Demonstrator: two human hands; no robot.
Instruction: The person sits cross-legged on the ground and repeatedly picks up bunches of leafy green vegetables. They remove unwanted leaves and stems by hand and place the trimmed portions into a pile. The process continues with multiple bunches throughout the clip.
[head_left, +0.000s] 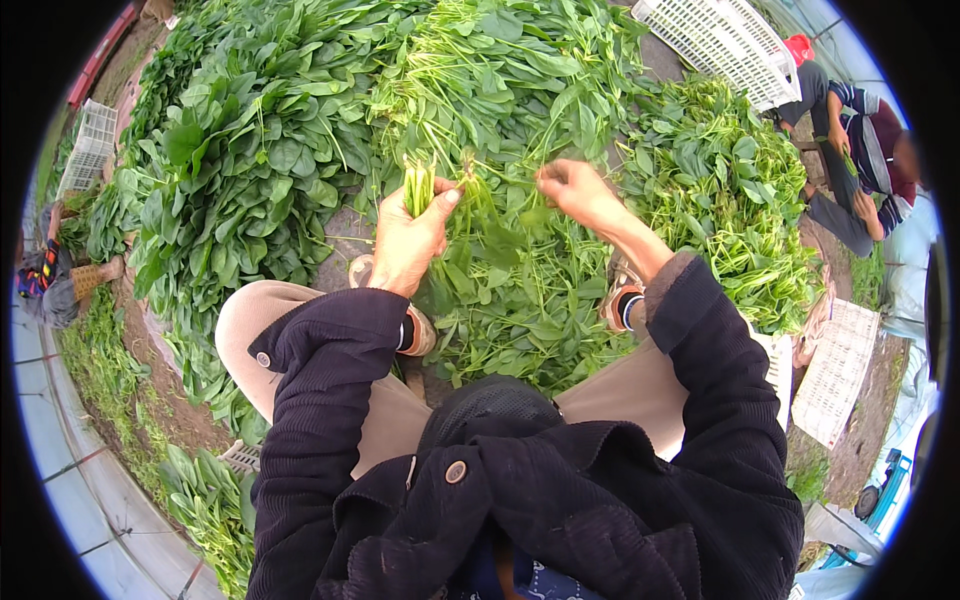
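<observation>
My left hand is closed around a bundle of green leafy stalks, their cut ends pointing up. Between its thumb and forefinger it also pinches a leafy plant with a brownish root end, whose leaves hang down. My right hand is to the right of that plant, fingers curled together and slightly blurred; whether they hold a thin stem I cannot tell. Loose leafy greens lie beneath both hands and between my shoes. A large pile of broad-leaved greens rises at the left.
Another heap of greens lies at the right. White plastic crates stand at the upper right, lower right and far left. One person sits at the right, another at the far left. My knees flank the work area.
</observation>
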